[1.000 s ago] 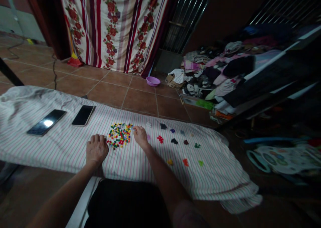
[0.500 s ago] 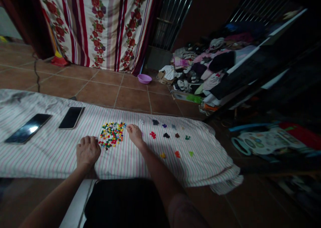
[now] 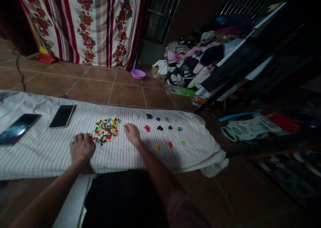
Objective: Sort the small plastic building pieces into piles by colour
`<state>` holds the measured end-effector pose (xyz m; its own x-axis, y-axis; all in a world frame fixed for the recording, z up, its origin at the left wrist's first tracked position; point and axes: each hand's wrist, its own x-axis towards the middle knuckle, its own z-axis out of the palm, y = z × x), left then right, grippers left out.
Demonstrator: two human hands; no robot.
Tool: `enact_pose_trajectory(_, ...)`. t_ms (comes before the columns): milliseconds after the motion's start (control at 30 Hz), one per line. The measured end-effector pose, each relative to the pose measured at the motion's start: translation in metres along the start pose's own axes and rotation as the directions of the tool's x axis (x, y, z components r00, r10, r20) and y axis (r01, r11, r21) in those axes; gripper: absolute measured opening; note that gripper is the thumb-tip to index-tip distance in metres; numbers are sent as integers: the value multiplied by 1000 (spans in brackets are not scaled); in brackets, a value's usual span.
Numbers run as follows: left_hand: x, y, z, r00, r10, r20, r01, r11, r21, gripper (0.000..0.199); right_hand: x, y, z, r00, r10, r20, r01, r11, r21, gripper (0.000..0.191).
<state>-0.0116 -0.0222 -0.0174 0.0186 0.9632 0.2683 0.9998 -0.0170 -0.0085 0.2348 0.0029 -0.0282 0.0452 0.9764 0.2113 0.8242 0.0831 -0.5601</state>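
Note:
A mixed heap of small colourful pieces (image 3: 106,131) lies spread on a striped cloth (image 3: 120,161). My left hand (image 3: 82,148) rests palm down on the cloth at the heap's left edge, fingers loosely bent and holding nothing. Just right of the heap, my right hand (image 3: 132,133) pinches a small blue piece (image 3: 124,126), mostly covered by the fingertips. Farther right sit little single-colour groups: white pieces (image 3: 135,116), red pieces (image 3: 146,128), black pieces (image 3: 159,128), yellow pieces (image 3: 156,146), orange pieces (image 3: 170,144) and several others.
Two phones, one dark phone (image 3: 62,116) and one shiny phone (image 3: 18,129), lie on the cloth at left. Beyond, a purple basin (image 3: 138,74) stands on the tiled floor near a floral curtain (image 3: 100,27). A clothes pile (image 3: 190,60) fills the back right.
My right hand has drawn slightly away from the heap's right edge with the small blue piece. My left hand stays beside the heap. The whole view has shifted a little.

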Motion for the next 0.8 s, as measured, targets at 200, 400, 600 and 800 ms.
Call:
enact_pose_trajectory(200,-1,-1,3,1000,8,-26,-8,1000,1,35,-17,-18,9,999,-26,28,26,999,-31,19)
enact_pose_trajectory(400,-1,-1,3,1000,-1,-17,1,1000,4,35,-32,-36,15,998,-67,22,68,996,-50,17)
enact_pose_trajectory(600,-2,-2,4,1000,2,-14,-2,1000,-13,35,-52,-39,12,997,-67,24,68,996,-56,19)
enact_pose_trajectory(800,-2,-1,1,1000,-1,-7,1,1000,-14,36,-83,-21,-8,993,-48,-108,42,998,-54,21)
